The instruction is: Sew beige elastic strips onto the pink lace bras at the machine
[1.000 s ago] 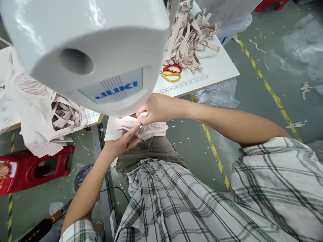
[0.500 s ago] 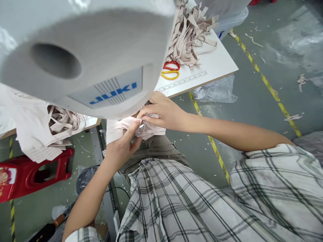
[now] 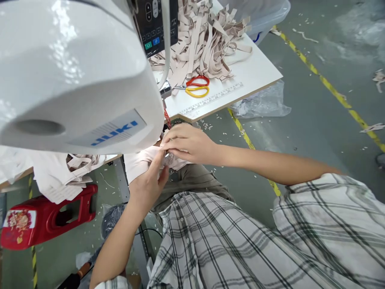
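A pale pink piece of fabric lies under the front of a white sewing machine, whose head hides the needle area. My left hand grips the fabric's near edge between thumb and fingers. Close against it, my right hand is closed on the same fabric, fingers bent and pressed together. The fingertips of both hands nearly meet. A small shiny spot shows between them, too small to name.
Beige fabric strips are heaped on the white table, near scissors with red and yellow handles and a printed ruler. A control panel stands behind the machine. Left are more fabric pieces and a red stool.
The view has shifted, so the machine head sits further left and the control panel and scissor blades show. Both hands stay on the fabric; my right fingers have drawn closer to the left fingertips.
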Demonstrator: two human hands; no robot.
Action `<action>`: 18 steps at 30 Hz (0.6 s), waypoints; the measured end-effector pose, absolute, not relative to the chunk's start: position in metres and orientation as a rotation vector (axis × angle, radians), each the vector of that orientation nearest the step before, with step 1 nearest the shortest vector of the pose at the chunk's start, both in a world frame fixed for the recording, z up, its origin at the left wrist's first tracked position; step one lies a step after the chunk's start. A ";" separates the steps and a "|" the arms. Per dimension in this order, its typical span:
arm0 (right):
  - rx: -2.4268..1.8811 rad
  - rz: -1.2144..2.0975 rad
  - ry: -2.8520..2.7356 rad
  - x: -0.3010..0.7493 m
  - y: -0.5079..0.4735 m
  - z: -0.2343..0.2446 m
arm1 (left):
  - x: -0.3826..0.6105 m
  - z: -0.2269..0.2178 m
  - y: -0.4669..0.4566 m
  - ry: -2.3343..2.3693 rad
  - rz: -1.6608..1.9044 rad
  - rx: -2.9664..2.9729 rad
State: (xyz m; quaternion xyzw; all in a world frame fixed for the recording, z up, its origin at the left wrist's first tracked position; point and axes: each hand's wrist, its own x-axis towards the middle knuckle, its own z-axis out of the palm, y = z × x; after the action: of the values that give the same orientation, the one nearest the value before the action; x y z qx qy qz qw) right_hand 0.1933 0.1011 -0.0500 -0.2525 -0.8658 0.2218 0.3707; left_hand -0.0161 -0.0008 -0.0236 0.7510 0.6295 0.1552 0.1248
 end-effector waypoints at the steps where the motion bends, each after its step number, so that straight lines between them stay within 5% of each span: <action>1: -0.616 0.508 -2.250 0.194 0.099 -0.053 | -0.017 -0.021 -0.001 1.845 0.421 2.209; 10: -0.664 0.266 -2.326 0.197 0.098 -0.051 | -0.051 -0.006 0.017 1.510 0.287 2.411; 16: -0.865 1.301 -1.800 0.192 0.093 -0.070 | -0.029 -0.001 0.009 1.775 0.034 2.380; 18: -0.880 1.421 -1.611 0.179 0.103 -0.076 | -0.017 0.000 0.002 1.872 -0.055 2.305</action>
State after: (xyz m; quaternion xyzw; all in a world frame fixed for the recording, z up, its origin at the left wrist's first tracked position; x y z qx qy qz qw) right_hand 0.1794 0.1027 -0.0759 -0.3477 -0.6364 0.5612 0.3988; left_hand -0.0171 0.0018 0.0004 0.7732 0.6280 -0.0183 0.0859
